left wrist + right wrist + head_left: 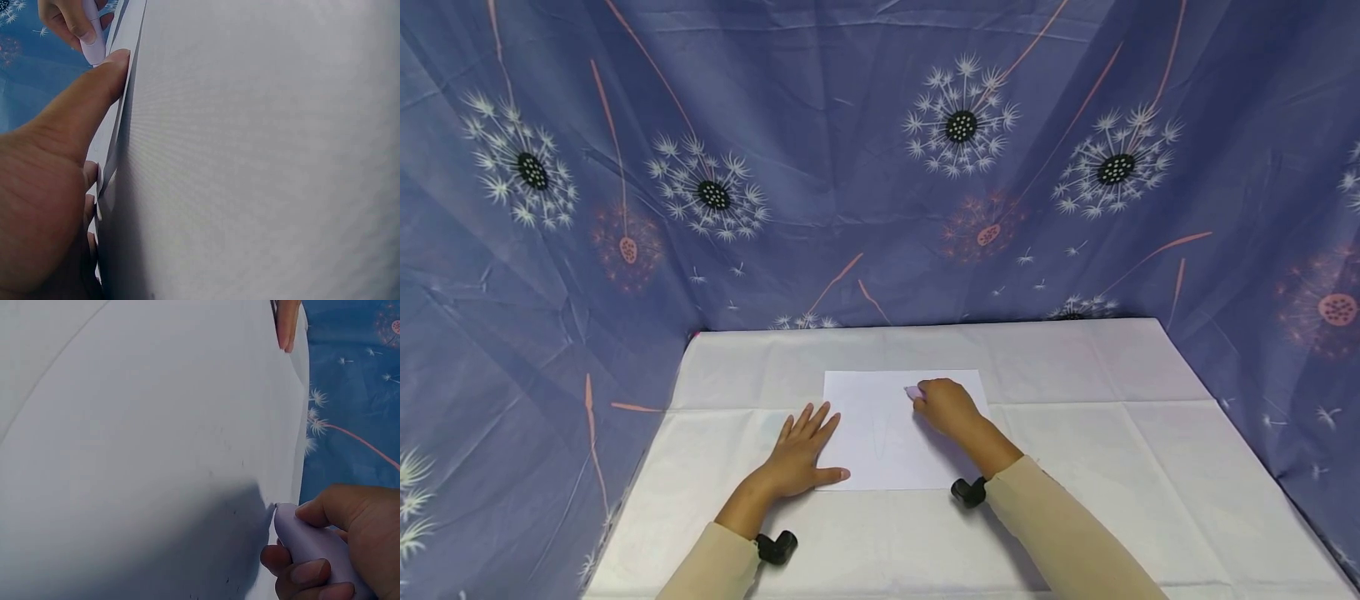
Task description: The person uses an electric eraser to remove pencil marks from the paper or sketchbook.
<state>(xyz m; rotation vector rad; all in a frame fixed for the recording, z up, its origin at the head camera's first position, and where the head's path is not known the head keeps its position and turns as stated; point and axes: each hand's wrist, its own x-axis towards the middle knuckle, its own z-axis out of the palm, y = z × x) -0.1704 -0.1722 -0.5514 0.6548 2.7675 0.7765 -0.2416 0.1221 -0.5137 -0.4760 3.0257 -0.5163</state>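
A white sheet of paper (865,400) lies on the cloth-covered table, with faint thin lines near its middle. My left hand (801,458) rests with spread fingers on the sheet's left edge. My right hand (951,406) grips a light purple, rounded handheld tool (312,540) above the upper right part of the paper. The tool's small dark tip is right at the paper surface in the right wrist view; its rear end is hidden in the palm. Small dark specks dot the paper there. In the left wrist view, the left thumb (115,69) lies along the paper's edge.
A white creased cloth (1097,467) covers the table around the sheet. Behind and at both sides hangs a blue curtain (842,167) with dandelion prints. Each wrist carries a small black camera, on the left (777,547) and on the right (968,492).
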